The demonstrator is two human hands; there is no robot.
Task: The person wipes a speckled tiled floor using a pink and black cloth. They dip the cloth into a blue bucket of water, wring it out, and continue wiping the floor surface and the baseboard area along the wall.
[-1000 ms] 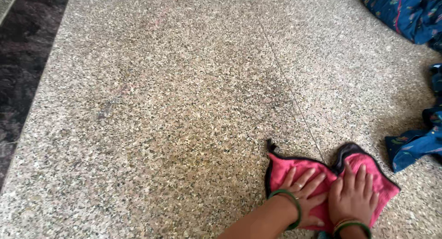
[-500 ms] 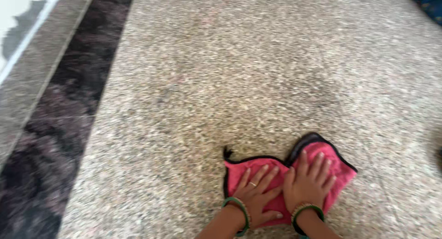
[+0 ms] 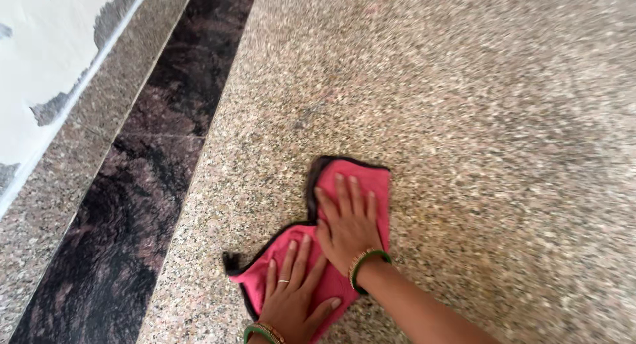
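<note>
A pink cloth (image 3: pixel 371 185) with a dark edge lies flat on the speckled granite floor (image 3: pixel 477 118). Both my hands press down on it with fingers spread. My left hand (image 3: pixel 291 294), with a ring and green bangles at the wrist, rests on the cloth's near left part. My right hand (image 3: pixel 346 225), also with green bangles, lies on the cloth's far part, fingers pointing away from me.
A dark marbled stone band (image 3: pixel 146 185) runs along the left of the floor. Beyond it are a lighter granite strip (image 3: pixel 59 185) and the foot of a white wall (image 3: pixel 46 59) with peeled paint.
Both hands have slid the pink cloth leftward across the floor, toward the dark band. The view has swung left; the blue fabric at the right is out of sight.
</note>
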